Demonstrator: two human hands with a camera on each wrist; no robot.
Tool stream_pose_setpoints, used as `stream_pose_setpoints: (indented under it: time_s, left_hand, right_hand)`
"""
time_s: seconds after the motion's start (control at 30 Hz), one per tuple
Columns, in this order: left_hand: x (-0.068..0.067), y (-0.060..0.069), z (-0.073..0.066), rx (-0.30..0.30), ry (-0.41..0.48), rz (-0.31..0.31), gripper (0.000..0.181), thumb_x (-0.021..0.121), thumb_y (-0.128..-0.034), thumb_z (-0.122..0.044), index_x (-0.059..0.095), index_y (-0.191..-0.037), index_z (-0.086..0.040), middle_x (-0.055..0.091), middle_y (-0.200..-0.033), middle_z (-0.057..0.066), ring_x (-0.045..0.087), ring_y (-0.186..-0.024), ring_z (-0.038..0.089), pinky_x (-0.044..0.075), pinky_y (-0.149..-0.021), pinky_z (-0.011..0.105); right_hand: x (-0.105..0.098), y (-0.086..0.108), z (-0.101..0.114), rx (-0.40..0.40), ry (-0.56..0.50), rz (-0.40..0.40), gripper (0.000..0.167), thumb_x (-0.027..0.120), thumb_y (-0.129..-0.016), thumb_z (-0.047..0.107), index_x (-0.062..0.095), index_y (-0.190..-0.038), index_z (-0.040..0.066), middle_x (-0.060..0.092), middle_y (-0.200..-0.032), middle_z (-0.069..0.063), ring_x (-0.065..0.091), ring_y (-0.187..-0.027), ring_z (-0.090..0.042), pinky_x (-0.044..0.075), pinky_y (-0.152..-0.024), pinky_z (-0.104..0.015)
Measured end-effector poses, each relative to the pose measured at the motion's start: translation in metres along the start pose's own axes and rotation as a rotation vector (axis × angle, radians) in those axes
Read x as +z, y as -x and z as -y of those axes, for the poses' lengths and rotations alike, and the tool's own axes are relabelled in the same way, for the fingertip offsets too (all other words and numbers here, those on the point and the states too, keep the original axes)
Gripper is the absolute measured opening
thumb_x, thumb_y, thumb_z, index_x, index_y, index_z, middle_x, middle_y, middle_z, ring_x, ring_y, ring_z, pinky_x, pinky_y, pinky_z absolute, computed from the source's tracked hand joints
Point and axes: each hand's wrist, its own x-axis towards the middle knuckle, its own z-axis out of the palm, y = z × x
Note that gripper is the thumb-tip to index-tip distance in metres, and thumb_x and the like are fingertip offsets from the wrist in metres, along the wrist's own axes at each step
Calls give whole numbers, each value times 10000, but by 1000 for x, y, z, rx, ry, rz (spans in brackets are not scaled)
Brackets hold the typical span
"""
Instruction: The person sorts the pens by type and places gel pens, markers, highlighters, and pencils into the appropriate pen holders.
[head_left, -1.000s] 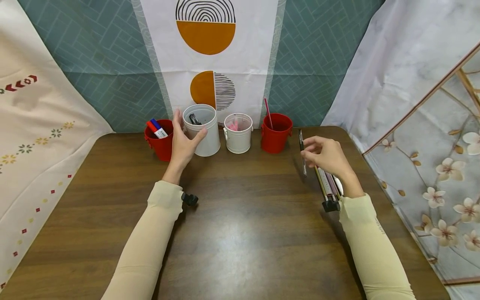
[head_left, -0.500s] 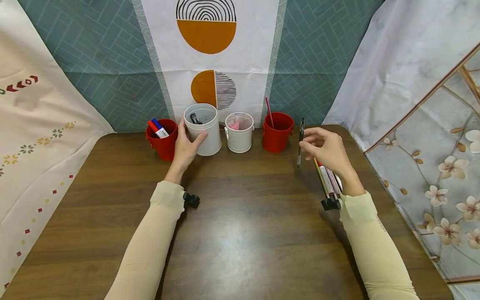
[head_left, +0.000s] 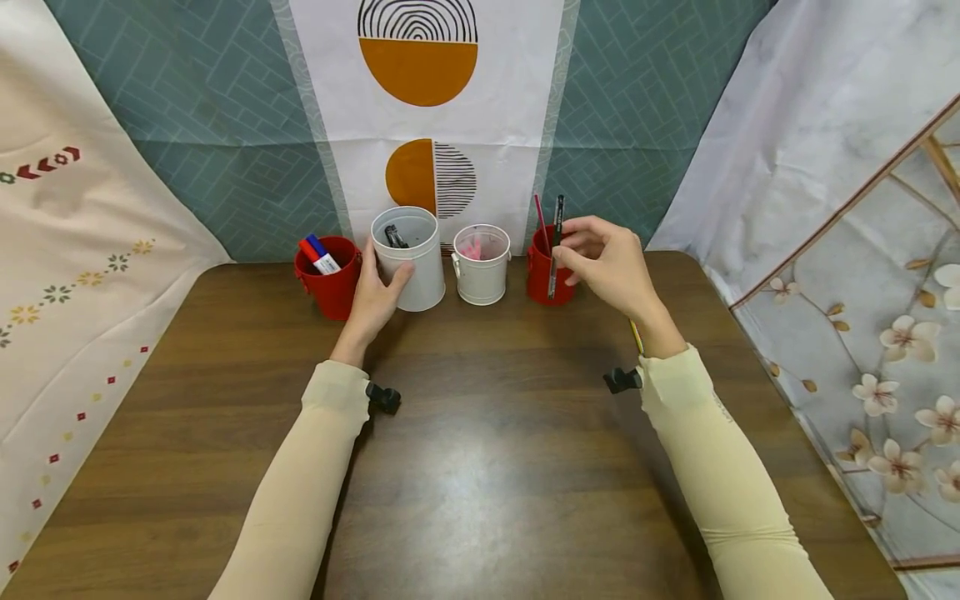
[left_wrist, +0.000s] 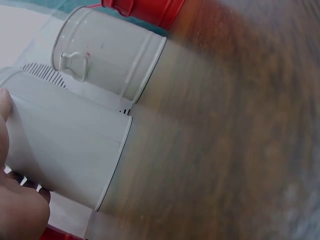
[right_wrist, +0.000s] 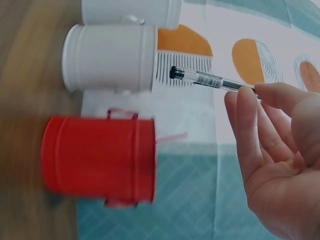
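Note:
My left hand grips the side of the large white bucket, thumb at the front; a black pen leans inside it. In the left wrist view the fingers curl about the bucket's wall. Between thumb and fingertips my right hand pinches a clear-barrelled black pen, held upright in front of the right red bucket. A thin pink stick rises from that bucket. In the right wrist view, the pen is apart from every bucket.
A small white bucket with pink things inside stands between the large white and right red ones. At left, another red bucket holds red and blue markers. A yellow pencil shows beside the right forearm, which hides what lies behind.
My right hand has carried the black pen leftward from above the pens on the right to the front of the right red bucket. My left hand has closed in on the large white bucket.

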Motion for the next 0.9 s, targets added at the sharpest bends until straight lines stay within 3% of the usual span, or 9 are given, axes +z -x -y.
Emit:
stream_pose_setpoints:
  time_s: [0.2, 0.43, 0.67, 0.9]
  left_hand:
    - [-4, -1, 2, -24, 56, 26, 869, 622, -1053, -190, 63, -1710, -83, 158, -1759, 149, 124, -1638, 277, 75, -1339, 483]
    - [-5, -13, 34, -23, 98, 29, 846, 574, -1081, -262, 29, -1726, -216, 86, -1787, 35, 36, -1653, 215, 33, -1340, 467]
    - [-7, -2, 7, -70, 130, 65, 821, 542, -1100, -234, 13, -1725, -173, 21, -1800, 42, -8, -1658, 239, 20, -1334, 515]
    - [-7, -3, 11, -85, 157, 56, 785, 505, -1117, -226, 12, -1725, -172, 2, -1800, 19, -33, -1656, 206, 2, -1336, 494]
  right_hand:
    - [23, -32, 20, -12, -49, 9, 337, 797, -963, 130, 713, -1280, 53, 780, -1020, -120, 763, -760, -250, 654, -649, -358]
    - [49, -66, 42, -28, -95, -14, 338, 779, -972, 129, 715, -1298, 65, 785, -1049, -124, 781, -830, -237, 657, -663, -393]
    - [76, -94, 58, -29, -112, -27, 328, 746, -992, 128, 707, -1311, 65, 779, -1070, -115, 779, -872, -237, 653, -674, -337]
    - [101, -113, 60, -26, -165, -39, 306, 749, -989, 103, 694, -1283, 41, 770, -1063, -123, 778, -859, -218, 650, -667, -357]
